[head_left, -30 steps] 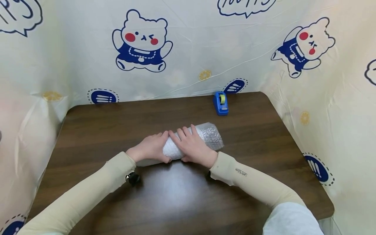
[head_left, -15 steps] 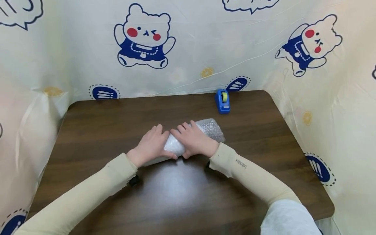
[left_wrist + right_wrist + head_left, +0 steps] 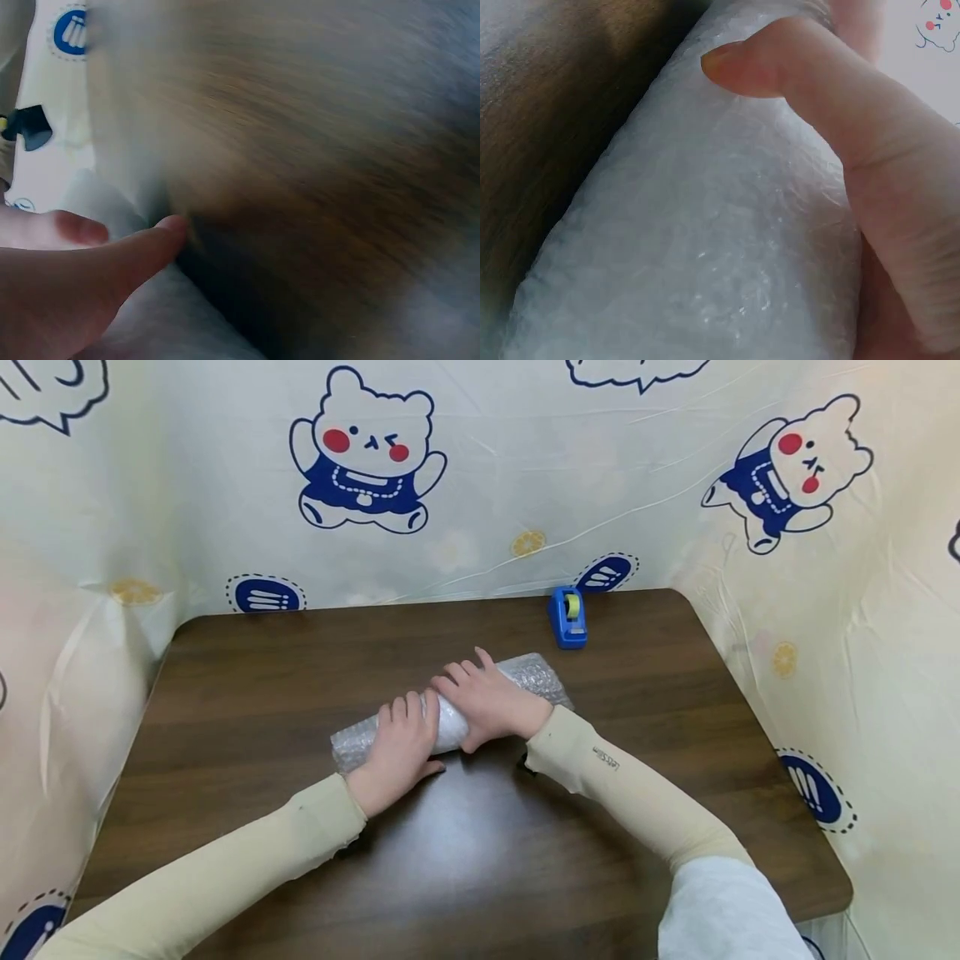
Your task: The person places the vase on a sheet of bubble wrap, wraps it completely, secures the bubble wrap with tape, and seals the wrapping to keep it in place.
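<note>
A roll wrapped in bubble wrap [image 3: 452, 727] lies slantwise on the brown table, its right end farther away. Its middle looks white through the wrap, and both ends are clear and flattened. My left hand [image 3: 401, 743] grips it left of the middle, fingers over the top and thumb on the near side. Just to the right, my right hand [image 3: 491, 700] holds it the same way. In the right wrist view the bubbly surface fills the middle, with the right thumb [image 3: 780, 60] along it. The left wrist view is blurred; the left thumb [image 3: 150, 247] shows against the roll.
A blue tape dispenser [image 3: 568, 618] with yellowish tape stands near the table's far edge. The wooden table [image 3: 465, 877] has rounded corners. A pale curtain [image 3: 495, 460] printed with bears hangs behind and at both sides.
My left hand has shifted and turned on the roll, its fingers now pointing away over the top, and the roll's left end has come into sight. The right hand moved slightly farther away.
</note>
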`<state>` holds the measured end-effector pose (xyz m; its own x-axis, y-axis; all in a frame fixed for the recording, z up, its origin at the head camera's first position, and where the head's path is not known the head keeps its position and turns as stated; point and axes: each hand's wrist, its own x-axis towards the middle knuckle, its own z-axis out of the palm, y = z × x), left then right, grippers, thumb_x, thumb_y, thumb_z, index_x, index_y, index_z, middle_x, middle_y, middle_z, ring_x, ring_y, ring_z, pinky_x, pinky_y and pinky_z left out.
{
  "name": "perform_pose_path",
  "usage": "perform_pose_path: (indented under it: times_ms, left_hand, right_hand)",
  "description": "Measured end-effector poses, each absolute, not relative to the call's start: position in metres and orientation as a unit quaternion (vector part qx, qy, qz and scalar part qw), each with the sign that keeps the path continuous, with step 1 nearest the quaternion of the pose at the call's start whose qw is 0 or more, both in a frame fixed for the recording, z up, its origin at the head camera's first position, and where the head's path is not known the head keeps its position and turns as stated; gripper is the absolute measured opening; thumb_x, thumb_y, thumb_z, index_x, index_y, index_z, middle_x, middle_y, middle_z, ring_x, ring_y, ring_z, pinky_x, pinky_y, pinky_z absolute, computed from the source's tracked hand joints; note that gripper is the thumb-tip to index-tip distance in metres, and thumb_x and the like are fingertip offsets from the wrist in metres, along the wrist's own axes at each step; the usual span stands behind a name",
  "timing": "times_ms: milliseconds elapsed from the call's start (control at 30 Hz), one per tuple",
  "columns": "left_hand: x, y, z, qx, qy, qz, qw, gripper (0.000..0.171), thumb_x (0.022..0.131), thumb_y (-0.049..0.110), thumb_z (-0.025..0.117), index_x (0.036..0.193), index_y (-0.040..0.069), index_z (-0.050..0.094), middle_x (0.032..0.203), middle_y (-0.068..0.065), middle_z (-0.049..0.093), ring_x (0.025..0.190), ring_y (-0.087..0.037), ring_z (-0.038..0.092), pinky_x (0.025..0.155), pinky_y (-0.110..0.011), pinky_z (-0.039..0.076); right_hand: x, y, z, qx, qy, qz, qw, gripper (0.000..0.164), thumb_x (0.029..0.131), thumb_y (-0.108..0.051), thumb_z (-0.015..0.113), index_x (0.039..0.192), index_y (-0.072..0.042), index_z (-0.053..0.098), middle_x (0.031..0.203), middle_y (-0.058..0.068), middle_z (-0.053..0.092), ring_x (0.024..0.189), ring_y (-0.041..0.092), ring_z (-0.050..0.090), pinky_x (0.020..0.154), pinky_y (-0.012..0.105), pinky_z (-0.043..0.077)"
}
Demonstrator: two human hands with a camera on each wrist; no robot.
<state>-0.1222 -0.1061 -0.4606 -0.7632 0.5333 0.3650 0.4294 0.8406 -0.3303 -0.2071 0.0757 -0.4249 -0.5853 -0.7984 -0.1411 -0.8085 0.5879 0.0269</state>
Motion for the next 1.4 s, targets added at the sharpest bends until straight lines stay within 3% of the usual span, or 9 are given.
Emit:
perform_pose_path:
  times_ms: [133, 400, 667, 800, 967, 1167, 1400]
  left_hand:
    - [-0.126, -0.108, -0.467, -0.254, -0.936, 0.094, 0.225, 0.110, 0.051, 0.059, 0.100, 0.125, -0.008, 0.056, 0.100, -0.023, 0.062, 0.081, -0.034, 0.063, 0.068, -0.045, 0.054]
    - [-0.139, -0.115, -0.464, -0.274, -0.938, 0.028, 0.210, 0.099, 0.051, 0.040, 0.102, 0.123, -0.009, 0.056, 0.093, -0.021, 0.061, 0.071, -0.034, 0.062, 0.057, -0.044, 0.051]
    - [-0.154, -0.124, -0.454, -0.289, -0.952, -0.053, 0.085, 0.089, 0.061, 0.035, 0.096, 0.125, -0.009, 0.052, 0.102, -0.024, 0.063, 0.080, -0.040, 0.066, 0.064, -0.051, 0.055]
    - [-0.158, -0.126, -0.446, -0.315, -0.944, -0.097, 0.011, 0.083, 0.062, 0.030, 0.093, 0.124, -0.008, 0.052, 0.102, -0.022, 0.062, 0.084, -0.036, 0.065, 0.069, -0.050, 0.057]
    - [-0.162, -0.129, -0.442, -0.325, -0.936, -0.121, -0.055, 0.080, 0.065, 0.029, 0.091, 0.124, -0.007, 0.051, 0.103, -0.018, 0.061, 0.087, -0.031, 0.063, 0.073, -0.048, 0.058]
    - [-0.167, -0.133, -0.445, -0.301, -0.939, -0.138, -0.097, 0.091, 0.067, 0.042, 0.096, 0.129, -0.004, 0.048, 0.107, -0.017, 0.062, 0.088, -0.030, 0.064, 0.075, -0.047, 0.057]
    - [-0.168, -0.132, -0.441, -0.288, -0.942, -0.140, -0.099, 0.095, 0.069, 0.051, 0.095, 0.132, 0.000, 0.046, 0.106, -0.016, 0.063, 0.087, -0.031, 0.064, 0.074, -0.049, 0.056]
  right_hand:
    - [-0.210, 0.078, -0.426, -0.463, 0.885, 0.029, 0.045, 0.096, 0.070, -0.056, 0.082, 0.149, -0.014, 0.046, 0.146, 0.008, 0.050, 0.134, 0.030, 0.047, 0.121, 0.065, 0.018]
    - [-0.212, 0.080, -0.426, -0.478, 0.877, 0.038, 0.025, 0.090, 0.075, -0.059, 0.080, 0.147, -0.012, 0.050, 0.145, 0.009, 0.054, 0.146, 0.033, 0.038, 0.123, 0.065, 0.009]
    - [-0.182, 0.081, -0.426, -0.450, 0.889, 0.082, -0.006, 0.104, 0.083, -0.059, 0.080, 0.159, -0.002, 0.036, 0.153, 0.018, 0.048, 0.144, 0.035, 0.043, 0.120, 0.065, 0.024]
    - [-0.167, 0.076, -0.428, -0.417, 0.902, 0.112, -0.018, 0.116, 0.073, -0.067, 0.085, 0.157, -0.002, 0.038, 0.149, 0.019, 0.052, 0.141, 0.037, 0.047, 0.115, 0.067, 0.031]
    - [-0.161, 0.071, -0.433, -0.395, 0.911, 0.114, -0.041, 0.114, 0.066, -0.071, 0.088, 0.149, -0.005, 0.047, 0.136, 0.016, 0.060, 0.129, 0.035, 0.056, 0.109, 0.066, 0.039]
    - [-0.168, 0.068, -0.433, -0.398, 0.912, 0.097, -0.027, 0.102, 0.070, -0.066, 0.087, 0.145, -0.008, 0.051, 0.130, 0.014, 0.062, 0.121, 0.034, 0.059, 0.101, 0.059, 0.045]
    - [-0.179, 0.068, -0.428, -0.410, 0.906, 0.100, -0.020, 0.093, 0.070, -0.063, 0.086, 0.139, -0.009, 0.056, 0.120, 0.011, 0.065, 0.109, 0.031, 0.062, 0.090, 0.051, 0.049]
